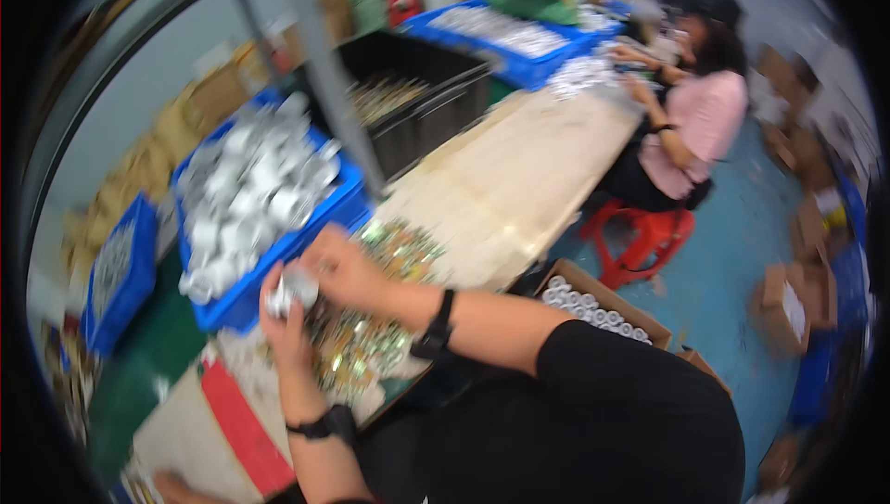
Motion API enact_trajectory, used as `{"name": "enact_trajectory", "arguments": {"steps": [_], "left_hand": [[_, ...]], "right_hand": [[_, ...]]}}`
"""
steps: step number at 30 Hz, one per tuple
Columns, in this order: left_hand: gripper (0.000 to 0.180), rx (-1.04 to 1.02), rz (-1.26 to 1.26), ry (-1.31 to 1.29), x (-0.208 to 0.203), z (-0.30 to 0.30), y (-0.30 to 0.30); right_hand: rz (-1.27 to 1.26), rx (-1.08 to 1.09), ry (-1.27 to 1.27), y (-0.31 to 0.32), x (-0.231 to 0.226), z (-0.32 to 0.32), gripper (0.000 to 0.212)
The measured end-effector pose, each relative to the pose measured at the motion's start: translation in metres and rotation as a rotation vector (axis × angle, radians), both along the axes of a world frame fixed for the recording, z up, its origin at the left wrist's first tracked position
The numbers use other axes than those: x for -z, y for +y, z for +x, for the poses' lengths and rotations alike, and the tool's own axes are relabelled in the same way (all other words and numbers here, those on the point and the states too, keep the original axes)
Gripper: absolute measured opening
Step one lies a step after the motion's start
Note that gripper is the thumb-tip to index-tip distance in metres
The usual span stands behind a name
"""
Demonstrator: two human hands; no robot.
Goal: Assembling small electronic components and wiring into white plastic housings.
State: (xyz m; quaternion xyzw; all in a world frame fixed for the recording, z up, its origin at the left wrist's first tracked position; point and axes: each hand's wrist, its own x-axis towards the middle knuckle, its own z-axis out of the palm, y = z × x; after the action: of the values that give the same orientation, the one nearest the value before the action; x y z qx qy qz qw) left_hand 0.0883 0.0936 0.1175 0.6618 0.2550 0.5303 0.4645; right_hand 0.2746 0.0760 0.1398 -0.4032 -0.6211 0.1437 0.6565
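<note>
Black sleeve (pixel 640 388) nearest — left hand (pixel 286 326) holds a silvery piece (pixel 294 291).

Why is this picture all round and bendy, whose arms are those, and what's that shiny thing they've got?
There's no robot here, just a person's two bare hands. A wide, curved-lens camera on their head looks down, so straight edges bend. The left hand holds a shiny silvery-white rounded piece. The right hand is close beside it; blur hides what its fingers touch. On the long pale tabletop lies a pile of small, glinting green and yellowish parts. A blue plastic tray is heaped with silvery-white pieces. Farther along sits another person in a pink shirt.
</note>
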Motion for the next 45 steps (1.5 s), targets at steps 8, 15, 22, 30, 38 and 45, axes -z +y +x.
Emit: {"name": "enact_trajectory", "arguments": {"steps": [8,15,22,30,38,45], "left_hand": [[0.046,-0.194,-0.245,-0.648,-0.006,-0.031,0.024],[0.049,-0.317,-0.23,-0.549,-0.001,-0.029,0.018],[0.05,-0.226,-0.222,-0.5,0.016,-0.024,0.028],[0.048,-0.27,-0.166,-0.384,0.012,-0.03,0.023],[0.046,-0.24,-0.101,-0.189,0.012,-0.021,0.014],[0.038,-0.446,0.125,-0.041,0.027,-0.027,0.035]], "right_hand": [[-0.331,0.089,-0.148,0.014,-0.011,0.046,0.015],[-0.318,0.0,-0.648,0.013,0.015,0.034,0.015],[-0.339,0.041,-0.622,0.014,0.021,0.024,0.016],[-0.22,-0.117,-0.379,0.004,0.011,0.013,0.018],[-0.345,0.114,-0.66,-0.001,0.019,0.019,0.026],[-0.307,0.165,-0.463,0.004,0.014,0.039,0.033]]}}
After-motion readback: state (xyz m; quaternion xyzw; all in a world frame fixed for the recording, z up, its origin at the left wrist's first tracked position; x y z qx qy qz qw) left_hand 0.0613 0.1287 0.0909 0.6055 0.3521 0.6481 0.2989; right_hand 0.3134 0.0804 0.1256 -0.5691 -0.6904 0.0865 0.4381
